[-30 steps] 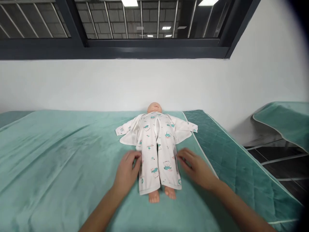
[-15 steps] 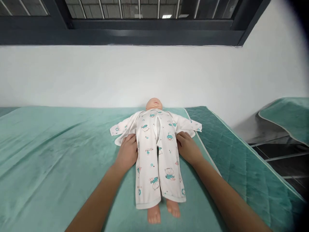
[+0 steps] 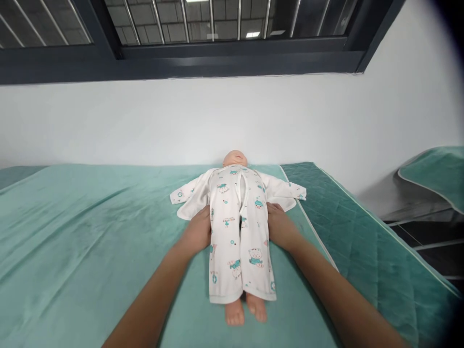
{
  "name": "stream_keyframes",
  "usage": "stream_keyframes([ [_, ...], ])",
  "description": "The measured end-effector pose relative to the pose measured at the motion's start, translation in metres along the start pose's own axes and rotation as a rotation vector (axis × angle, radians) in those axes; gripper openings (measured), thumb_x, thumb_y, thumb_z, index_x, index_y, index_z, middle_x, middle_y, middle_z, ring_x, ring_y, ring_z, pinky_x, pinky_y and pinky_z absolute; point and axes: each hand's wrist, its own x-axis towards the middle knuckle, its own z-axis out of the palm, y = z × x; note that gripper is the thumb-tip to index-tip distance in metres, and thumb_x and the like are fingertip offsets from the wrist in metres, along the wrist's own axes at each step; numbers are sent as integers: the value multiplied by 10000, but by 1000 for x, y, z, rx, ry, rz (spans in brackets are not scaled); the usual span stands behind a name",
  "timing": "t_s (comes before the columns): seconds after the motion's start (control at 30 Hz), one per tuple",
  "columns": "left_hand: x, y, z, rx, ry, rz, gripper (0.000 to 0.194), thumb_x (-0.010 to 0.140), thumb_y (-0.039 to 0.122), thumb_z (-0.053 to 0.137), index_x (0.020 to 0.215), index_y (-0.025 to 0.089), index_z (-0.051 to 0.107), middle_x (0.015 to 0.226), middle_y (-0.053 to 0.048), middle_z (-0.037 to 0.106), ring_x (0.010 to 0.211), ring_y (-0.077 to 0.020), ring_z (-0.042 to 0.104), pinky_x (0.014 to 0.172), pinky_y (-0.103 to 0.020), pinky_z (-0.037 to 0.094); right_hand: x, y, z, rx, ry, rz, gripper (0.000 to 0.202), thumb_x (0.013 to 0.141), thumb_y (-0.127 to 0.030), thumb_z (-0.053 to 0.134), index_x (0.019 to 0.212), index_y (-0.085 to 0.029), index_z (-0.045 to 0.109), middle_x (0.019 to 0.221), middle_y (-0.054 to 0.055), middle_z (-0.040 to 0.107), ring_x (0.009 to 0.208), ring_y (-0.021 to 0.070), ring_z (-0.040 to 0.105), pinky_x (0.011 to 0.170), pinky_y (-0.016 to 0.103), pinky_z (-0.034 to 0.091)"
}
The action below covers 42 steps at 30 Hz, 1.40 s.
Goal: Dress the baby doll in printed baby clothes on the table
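A baby doll [image 3: 235, 158] lies on its back, head toward the wall and bare feet [image 3: 235, 312] toward me. It wears a white long-sleeved top [image 3: 279, 187] with sleeves spread outward. White printed trousers [image 3: 224, 241] cover its legs and reach high up the body, with a slit at the middle. My left hand [image 3: 198, 231] is closed at the trousers' left side, by the hip. On the opposite side, my right hand [image 3: 282, 226] grips in the same way. The fingertips of both hands are hidden against or under the cloth.
A green sheet [image 3: 90, 232] covers the surface under the doll. To the right lies a darker quilted pad [image 3: 362, 241] with pale edging. Behind stand a white wall [image 3: 181, 121] and a dark-framed window [image 3: 232, 60]. Another green-covered surface [image 3: 438, 174] shows at far right.
My view has shifted slightly. The doll's feet and trouser hems appear a little higher and closer together. Both hands stay at the hips, with their fingers tucked further behind the trouser sides.
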Motion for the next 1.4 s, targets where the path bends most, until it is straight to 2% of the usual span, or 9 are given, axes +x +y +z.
stream_keyframes([
  [0.3,4,4,2,-29,30,-199,389,841,361,615,1189,192,650,1228,-111,667,1088,-329,619,868,-432,511,-11,-9,-15,492,-71,-31,195,725,-93,532,789,-191,688,903,50,671,841,208,609,745,288,439],
  [0.43,2,2,3,97,96,-156,333,846,333,589,1134,179,657,1126,-128,686,1024,-312,632,880,-456,484,-11,-7,-16,482,-109,-33,185,716,-92,531,738,-184,690,875,49,658,836,200,612,745,279,431],
  [0.6,-12,-7,2,300,139,-16,198,783,365,609,789,179,677,914,-140,676,880,-306,624,797,-448,481,-14,-5,-20,561,-60,-59,198,721,-76,515,725,-185,680,828,35,625,806,180,596,723,266,418],
  [0.7,-18,-9,2,301,124,31,215,792,367,580,777,175,676,870,-139,669,840,-298,628,758,-428,487,-16,-4,-22,595,-38,-61,203,724,-54,504,717,-180,664,818,25,608,756,154,571,679,250,392],
  [0.97,-16,11,-13,80,-1,-149,179,812,235,502,733,181,654,840,-75,635,847,-231,596,738,-337,469,-20,-1,-34,564,-92,-57,187,823,-91,490,701,-173,606,662,-20,542,611,114,473,601,250,329],
  [1.03,-16,10,-18,-26,44,-216,187,790,177,459,700,187,622,791,-44,613,794,-196,575,716,-311,456,-20,4,-36,608,-65,31,202,886,-165,485,751,-184,633,665,-23,574,610,118,496,600,248,351],
  [1.1,-17,5,-19,-73,165,-313,214,777,141,421,748,195,626,799,-25,616,777,-180,568,726,-305,455,-20,13,-34,587,76,203,223,928,-271,485,819,-200,665,705,-15,627,642,132,545,626,254,387],
  [1.23,-18,-15,-16,127,475,-562,257,793,184,441,928,187,660,985,-69,656,974,-247,575,881,-380,456,-22,42,-26,258,337,642,282,912,-428,507,992,-212,669,917,47,689,804,197,618,706,305,423],
  [1.4,-15,-36,-7,373,458,-723,319,807,340,552,1035,140,653,1142,-167,626,1171,-347,500,1040,-514,357,-28,58,-23,-81,85,848,478,865,-606,491,973,-167,647,957,149,664,834,284,614,591,333,353],
])
